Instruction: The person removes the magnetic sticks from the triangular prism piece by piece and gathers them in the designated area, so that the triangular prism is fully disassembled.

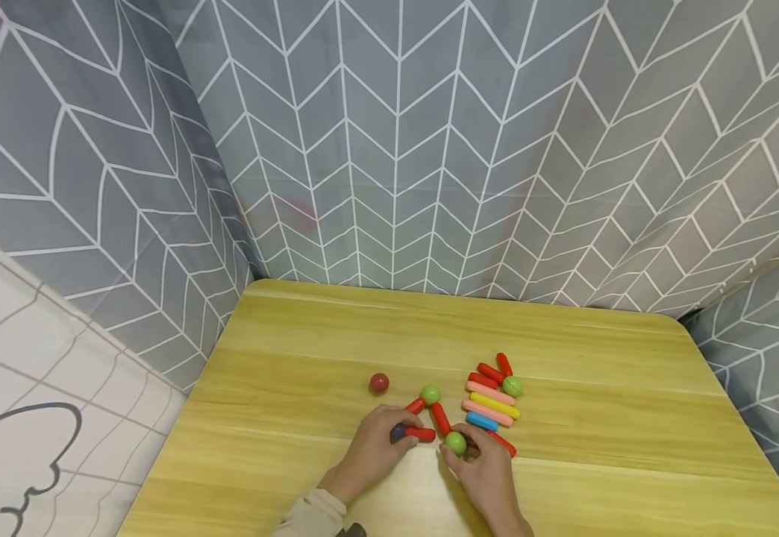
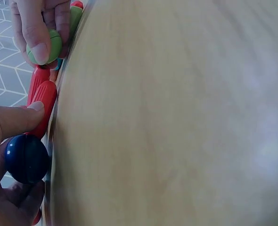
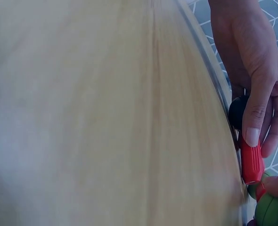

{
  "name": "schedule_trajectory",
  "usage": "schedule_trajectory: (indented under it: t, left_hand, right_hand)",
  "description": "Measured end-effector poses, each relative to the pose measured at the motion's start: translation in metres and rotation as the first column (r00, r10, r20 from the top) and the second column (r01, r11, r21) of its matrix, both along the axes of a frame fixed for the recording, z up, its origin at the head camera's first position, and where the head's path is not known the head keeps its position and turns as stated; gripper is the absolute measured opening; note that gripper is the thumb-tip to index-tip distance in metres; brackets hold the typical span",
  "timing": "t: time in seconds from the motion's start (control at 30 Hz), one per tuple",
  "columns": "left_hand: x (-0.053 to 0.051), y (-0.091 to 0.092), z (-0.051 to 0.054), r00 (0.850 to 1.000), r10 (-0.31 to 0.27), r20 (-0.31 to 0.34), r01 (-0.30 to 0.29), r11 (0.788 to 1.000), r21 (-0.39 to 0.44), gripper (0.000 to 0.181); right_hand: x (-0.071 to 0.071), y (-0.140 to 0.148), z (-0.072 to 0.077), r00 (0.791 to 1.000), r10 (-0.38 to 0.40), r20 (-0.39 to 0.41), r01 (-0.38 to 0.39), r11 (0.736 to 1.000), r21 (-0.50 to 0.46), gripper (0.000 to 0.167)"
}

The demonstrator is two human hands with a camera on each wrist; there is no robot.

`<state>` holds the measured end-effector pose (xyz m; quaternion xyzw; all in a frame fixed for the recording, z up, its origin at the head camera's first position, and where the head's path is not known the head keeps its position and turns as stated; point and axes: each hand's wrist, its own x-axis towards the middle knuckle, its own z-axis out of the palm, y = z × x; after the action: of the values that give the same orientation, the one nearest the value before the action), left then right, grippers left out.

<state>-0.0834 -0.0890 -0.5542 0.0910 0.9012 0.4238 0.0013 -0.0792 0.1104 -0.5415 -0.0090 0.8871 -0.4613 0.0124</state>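
My left hand [image 1: 371,447] pinches a short red stick [image 1: 423,434] with a dark blue ball [image 1: 398,432] at its end. The left wrist view shows the thumb on that red stick [image 2: 45,101], above the shiny blue ball [image 2: 27,158]. Between thumb and fingers, my right hand [image 1: 490,477] holds a green ball [image 1: 455,444]. From this ball a second red stick [image 1: 440,419] runs up to another green ball [image 1: 430,394]. A third red stick [image 1: 415,406] slants from the upper ball towards my left hand, which partly covers it.
A dark red ball [image 1: 379,383] lies left of the upper green ball. Right of the hands are pink sticks [image 1: 490,393], a yellow stick [image 1: 495,404], a blue stick [image 1: 482,421], several red sticks [image 1: 492,372] and a grooved green ball [image 1: 512,385]. A patterned curtain [image 1: 396,186] hangs behind the wooden table [image 1: 282,358].
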Motion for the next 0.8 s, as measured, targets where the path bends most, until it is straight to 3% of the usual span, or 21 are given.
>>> schedule_trajectory:
  t: [0.4, 0.53, 0.8]
  left_hand:
    - [0.001, -0.001, -0.003, 0.999, -0.008, -0.034, 0.008, 1.000, 0.002, 0.019]
    - [0.001, 0.000, -0.004, 1.000, -0.002, -0.028, 0.002, 1.000, 0.003, 0.020]
    - [0.001, 0.000, -0.003, 1.000, -0.002, -0.022, 0.002, 1.000, 0.014, 0.021]
  right_hand:
    - [0.006, 0.003, 0.009, 0.998, 0.017, 0.063, -0.017, 1.000, -0.002, 0.031]
    - [0.003, 0.010, 0.013, 0.999, -0.023, 0.028, 0.024, 0.999, -0.029, 0.034]
    - [-0.015, 0.044, 0.023, 0.986, -0.166, 0.005, 0.166, 0.984, -0.069, 0.042]
